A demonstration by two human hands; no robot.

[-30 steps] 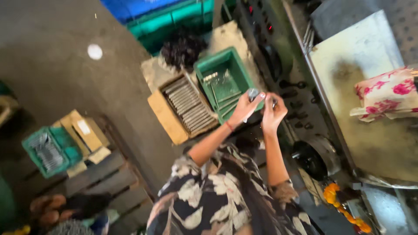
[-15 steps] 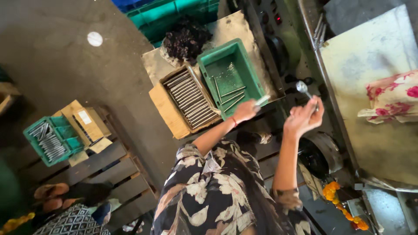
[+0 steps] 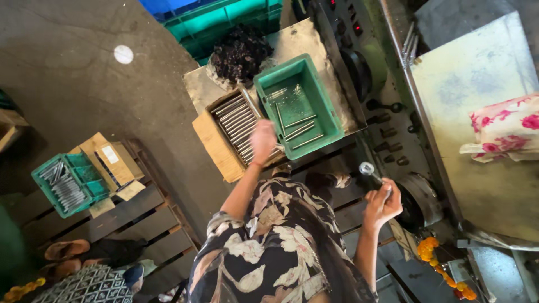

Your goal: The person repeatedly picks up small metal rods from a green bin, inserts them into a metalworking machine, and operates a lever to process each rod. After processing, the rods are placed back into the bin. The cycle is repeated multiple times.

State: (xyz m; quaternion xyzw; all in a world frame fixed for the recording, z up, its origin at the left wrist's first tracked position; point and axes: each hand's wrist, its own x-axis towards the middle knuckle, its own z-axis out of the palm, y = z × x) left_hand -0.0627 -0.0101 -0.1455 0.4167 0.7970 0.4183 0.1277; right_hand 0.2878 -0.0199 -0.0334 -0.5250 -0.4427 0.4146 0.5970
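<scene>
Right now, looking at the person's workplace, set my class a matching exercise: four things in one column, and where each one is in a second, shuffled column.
Things:
1. Right hand
2. Left hand
3. Green tray
4. Flowered cloth

Places:
A. over the cardboard box of metal rods
B. on the pale machine table
C. holding a short metal rod near the machine
D. right of the cardboard box, a few rods inside

Pairs: 1-C, 2-A, 3-D, 4-B

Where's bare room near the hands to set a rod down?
The green tray is mostly bare floor, only a few rods in it. The cardboard box under the left hand is packed. The right hand holds a rod by the crowded machine panel.
</scene>
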